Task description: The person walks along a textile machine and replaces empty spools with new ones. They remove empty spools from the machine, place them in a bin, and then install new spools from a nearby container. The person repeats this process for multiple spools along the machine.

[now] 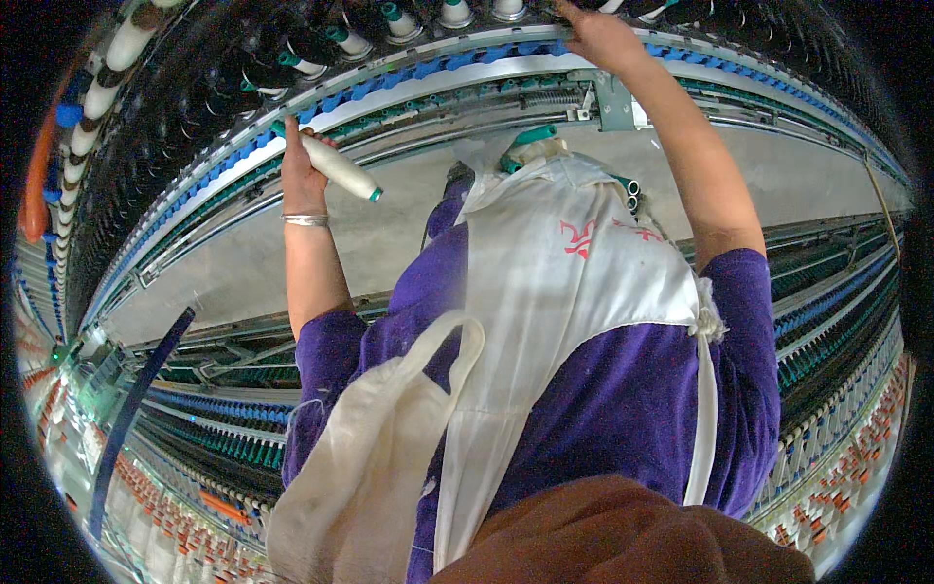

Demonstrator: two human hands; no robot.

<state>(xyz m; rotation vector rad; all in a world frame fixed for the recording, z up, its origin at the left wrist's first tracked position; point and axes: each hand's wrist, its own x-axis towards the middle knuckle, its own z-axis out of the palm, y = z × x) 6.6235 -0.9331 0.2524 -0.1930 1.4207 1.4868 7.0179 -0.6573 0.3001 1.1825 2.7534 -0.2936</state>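
A bobbin wound with white yarn [341, 168], green at its ends, slants across my left hand [304, 173]. The left fingers are closed around its upper end, over the machine's front rail. Farther up and to the right, my right hand [603, 41] reaches to the row of spindles at the top edge. Its fingers look drawn together, with a fingertip pointing left beside a white bobbin [508, 9]; what they grip, if anything, is too dark and small to make out. More green-tipped bobbins [403, 23] stand left of that hand.
A blue-toothed rail [428, 68] curves along the spinning machine below the spindles. Below it, a grey metal bracket [613, 102] sticks out. White apron [545, 263] hangs over my front, with green tubes [533, 136] at its top. Another machine [209, 419] with bobbin rows stands behind me.
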